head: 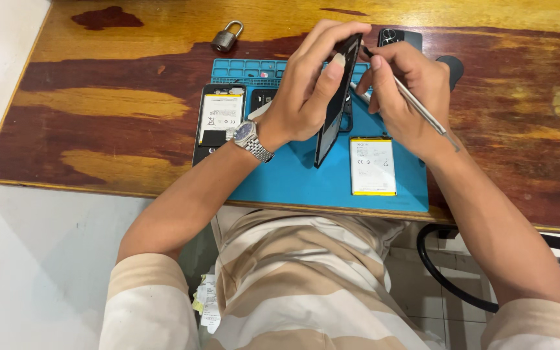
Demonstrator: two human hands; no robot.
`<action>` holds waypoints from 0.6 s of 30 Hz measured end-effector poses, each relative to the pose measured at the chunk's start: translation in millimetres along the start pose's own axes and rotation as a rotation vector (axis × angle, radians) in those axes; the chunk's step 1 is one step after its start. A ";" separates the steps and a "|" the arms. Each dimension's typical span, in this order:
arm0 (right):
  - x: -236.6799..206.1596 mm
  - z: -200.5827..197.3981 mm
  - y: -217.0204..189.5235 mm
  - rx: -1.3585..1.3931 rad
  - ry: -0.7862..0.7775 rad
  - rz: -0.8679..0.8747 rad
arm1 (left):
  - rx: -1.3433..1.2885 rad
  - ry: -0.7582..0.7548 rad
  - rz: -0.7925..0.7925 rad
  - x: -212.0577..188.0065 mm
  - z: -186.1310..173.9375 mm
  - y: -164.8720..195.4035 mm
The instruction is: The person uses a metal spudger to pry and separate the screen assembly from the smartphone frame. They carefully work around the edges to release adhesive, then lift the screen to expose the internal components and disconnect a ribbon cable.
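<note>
While your left hand (306,97) clamps the black phone frame (337,104) upright over the blue mat (293,175), your right hand (403,91) pinches a metal spudger (416,107) at its top edge. One battery (373,166) already lies out; prying looks unfinished.

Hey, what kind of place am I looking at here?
Probably a phone repair bench. A blue work mat lies on a worn wooden table, with a loose battery and an opened phone on it. The left hand holds a phone frame; the right hand holds a metal tool.
</note>
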State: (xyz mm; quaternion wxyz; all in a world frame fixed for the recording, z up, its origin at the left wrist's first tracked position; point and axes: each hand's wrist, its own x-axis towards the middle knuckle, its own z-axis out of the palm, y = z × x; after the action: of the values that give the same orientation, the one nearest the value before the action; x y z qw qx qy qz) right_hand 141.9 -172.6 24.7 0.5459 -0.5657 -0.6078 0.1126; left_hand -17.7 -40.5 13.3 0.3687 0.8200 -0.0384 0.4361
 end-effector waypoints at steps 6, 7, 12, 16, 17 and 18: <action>1.8 -0.5 0.8 -0.036 -0.047 -0.012 | 0.001 0.020 -0.051 0.4 -0.2 -1.0; 2.0 0.2 1.8 -0.043 -0.059 -0.013 | -0.002 0.024 -0.058 0.8 -0.2 -1.2; 1.9 6.5 11.2 -0.027 -0.125 0.040 | 0.044 0.020 -0.035 1.5 -1.2 -2.3; 2.8 6.3 16.7 0.004 -0.114 0.062 | 0.089 0.040 -0.086 4.1 -0.2 -2.6; 3.3 5.0 17.1 -0.008 -0.113 0.047 | 0.109 0.033 -0.064 4.9 -1.0 -2.8; 3.4 3.7 17.2 -0.020 -0.112 0.033 | 0.110 0.038 -0.032 5.2 -0.8 -2.7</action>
State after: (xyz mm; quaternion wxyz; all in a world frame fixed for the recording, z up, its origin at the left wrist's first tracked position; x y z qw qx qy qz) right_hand 149.5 -162.3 12.1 0.5032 -0.5740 -0.6291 0.1471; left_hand -14.0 -36.7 16.0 0.3308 0.8311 0.0057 0.4469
